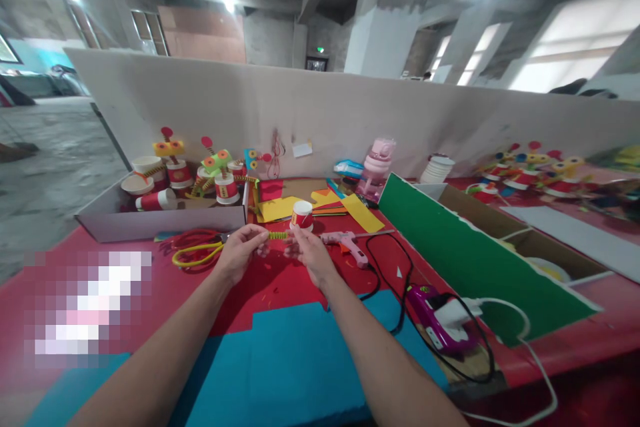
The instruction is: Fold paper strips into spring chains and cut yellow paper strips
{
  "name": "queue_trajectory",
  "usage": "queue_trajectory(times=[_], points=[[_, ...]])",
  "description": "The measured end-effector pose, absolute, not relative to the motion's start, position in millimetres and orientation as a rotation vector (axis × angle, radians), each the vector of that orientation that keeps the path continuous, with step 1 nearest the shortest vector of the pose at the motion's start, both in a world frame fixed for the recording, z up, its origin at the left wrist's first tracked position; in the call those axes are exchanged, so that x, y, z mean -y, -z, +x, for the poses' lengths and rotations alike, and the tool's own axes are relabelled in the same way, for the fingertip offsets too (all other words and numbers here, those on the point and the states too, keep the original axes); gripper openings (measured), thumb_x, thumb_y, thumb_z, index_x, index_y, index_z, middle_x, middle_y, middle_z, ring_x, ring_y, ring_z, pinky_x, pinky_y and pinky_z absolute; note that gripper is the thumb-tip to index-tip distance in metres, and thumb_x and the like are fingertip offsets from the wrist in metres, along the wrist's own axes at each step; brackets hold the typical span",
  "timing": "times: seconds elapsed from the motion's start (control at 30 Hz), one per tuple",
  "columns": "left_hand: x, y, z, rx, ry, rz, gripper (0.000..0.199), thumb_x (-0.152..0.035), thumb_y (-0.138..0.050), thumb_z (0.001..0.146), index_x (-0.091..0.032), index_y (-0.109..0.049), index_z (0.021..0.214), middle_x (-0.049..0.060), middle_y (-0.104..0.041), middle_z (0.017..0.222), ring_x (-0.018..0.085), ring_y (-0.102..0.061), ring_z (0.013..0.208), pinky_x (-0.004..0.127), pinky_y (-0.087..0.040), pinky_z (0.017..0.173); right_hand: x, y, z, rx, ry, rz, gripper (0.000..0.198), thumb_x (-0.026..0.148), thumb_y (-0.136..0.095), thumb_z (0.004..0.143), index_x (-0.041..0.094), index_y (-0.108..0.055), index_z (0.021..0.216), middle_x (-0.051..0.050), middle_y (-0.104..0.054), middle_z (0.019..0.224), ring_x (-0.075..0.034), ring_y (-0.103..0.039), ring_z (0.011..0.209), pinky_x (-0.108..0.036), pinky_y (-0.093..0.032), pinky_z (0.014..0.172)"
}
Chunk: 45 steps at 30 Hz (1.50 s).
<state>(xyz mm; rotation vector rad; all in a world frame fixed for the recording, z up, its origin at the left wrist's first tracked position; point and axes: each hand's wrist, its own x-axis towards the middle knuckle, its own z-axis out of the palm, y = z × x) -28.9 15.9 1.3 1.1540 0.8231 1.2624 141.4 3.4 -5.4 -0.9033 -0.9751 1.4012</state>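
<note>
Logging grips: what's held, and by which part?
A yellow-green pleated strip: left hand pinches its left end; right hand at the right end, grip unclear.

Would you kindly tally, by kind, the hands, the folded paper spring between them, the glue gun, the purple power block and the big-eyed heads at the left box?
Left hand and right hand: 2
Folded paper spring: 1
Glue gun: 1
Purple power block: 1
Yellow head, green head, blue head: 3
Total: 8

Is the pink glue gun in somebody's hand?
No, the glue gun lies beside the right hand, and the left hand pinches a green spring instead.
</note>
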Motion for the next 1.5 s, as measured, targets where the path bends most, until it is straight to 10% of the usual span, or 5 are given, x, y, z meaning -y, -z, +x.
queue_trajectory(times=[0.57, 1.5], points=[[-13, -3, -27, -0.805, -1.157, 1.114, 0.041, -0.039, -0.075, 0.07, -0.017, -0.063, 0.102, 0.001, -0.065, 0.077, 0.01, -0.059, 0.058, 0.021, -0.046, 0.053, -8, 16, 141, 1.351, -1.042, -0.911, 0.02, 0.035, -0.067, 0.074, 0.02, -0.067, 0.087, -0.001, -0.066, 0.079, -0.014, -0.06, 0.068, -0.027, -0.049, 0.066], [-15, 0, -27, -0.833, -1.214, 1.105, 0.029, -0.029, -0.08, 0.064, -0.013, -0.067, 0.085, 0.0, -0.065, 0.064, 0.009, -0.06, 0.057, 0.021, -0.048, 0.059, -7, 8, 145, 1.151, -1.104, -0.993, 0.028, 0.039, -0.07, 0.069, 0.018, -0.069, 0.086, 0.0, -0.065, 0.071, -0.013, -0.06, 0.061, -0.027, -0.05, 0.064]])
